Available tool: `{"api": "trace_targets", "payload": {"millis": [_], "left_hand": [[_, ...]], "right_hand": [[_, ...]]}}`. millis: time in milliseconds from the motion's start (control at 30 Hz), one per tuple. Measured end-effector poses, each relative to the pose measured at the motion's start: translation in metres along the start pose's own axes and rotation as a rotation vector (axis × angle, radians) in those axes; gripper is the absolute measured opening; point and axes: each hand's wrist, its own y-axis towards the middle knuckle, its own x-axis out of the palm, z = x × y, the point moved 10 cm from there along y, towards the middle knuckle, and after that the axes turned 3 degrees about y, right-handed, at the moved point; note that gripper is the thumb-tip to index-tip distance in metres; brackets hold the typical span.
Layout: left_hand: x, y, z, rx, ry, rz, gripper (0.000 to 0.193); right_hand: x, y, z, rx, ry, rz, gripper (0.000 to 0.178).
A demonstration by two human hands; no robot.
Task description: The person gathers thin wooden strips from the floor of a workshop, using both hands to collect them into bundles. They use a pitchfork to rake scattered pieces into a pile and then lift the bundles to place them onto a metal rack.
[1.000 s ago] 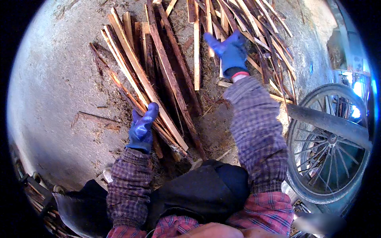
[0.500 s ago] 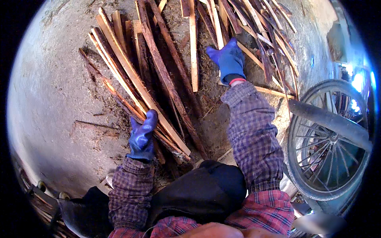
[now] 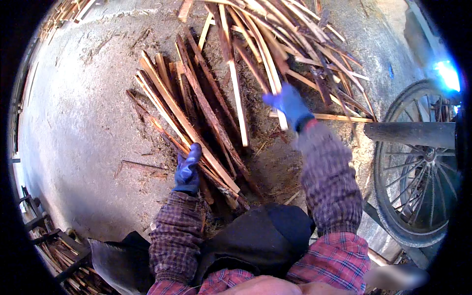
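Observation:
My left hand (image 3: 188, 169), in a blue-purple coated glove, is closed round the lower part of several long wood strips (image 3: 169, 105), some with dark bark edges. They lie slanted on the ground in front of me. Farther off to the right, my right hand (image 3: 291, 104), gloved alike and blurred, is closed about a pale wood strip (image 3: 268, 56), its thumb across it and the strip's near end sticking out below. Between the hands lie more loose strips, among them a bark-covered one (image 3: 209, 110) and a narrow pale one (image 3: 238, 108).
A fanned heap of strips (image 3: 319, 54) spreads at the far right. Beside it stands a spoked wheel (image 3: 423, 162) with a grey bar (image 3: 413, 135) across it. Dark cloth (image 3: 255, 236) covers my lap. More wood is stacked at the lower left (image 3: 61, 255) and far left (image 3: 64, 17).
The view has shifted, so the ground and strips appear lower and more shows at the far side. My right hand has closed about the pale strip; my left keeps its hold.

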Motion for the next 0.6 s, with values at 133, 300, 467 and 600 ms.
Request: {"api": "trace_targets", "payload": {"millis": [133,300,467,600], "left_hand": [[-0.046,0.044,-0.045,0.164,-0.102,-0.255,0.059],[0.001,0.003,0.006,0.121,0.042,-0.116,0.061],[-0.011,0.013,-0.004,0.191,0.127,-0.229,0.055],[-0.011,0.019,-0.005,0.123,0.227,-0.286,0.054]], "right_hand": [[0.006,-0.132,0.052,0.02,0.357,-0.207,0.048],[0.015,-0.268,0.136,0.317,0.302,-0.311,0.06],[-0.02,-0.282,0.118,0.194,0.057,-0.119,0.055],[0.0,-0.255,0.089,-0.014,-0.186,-0.064,0.06]]}}
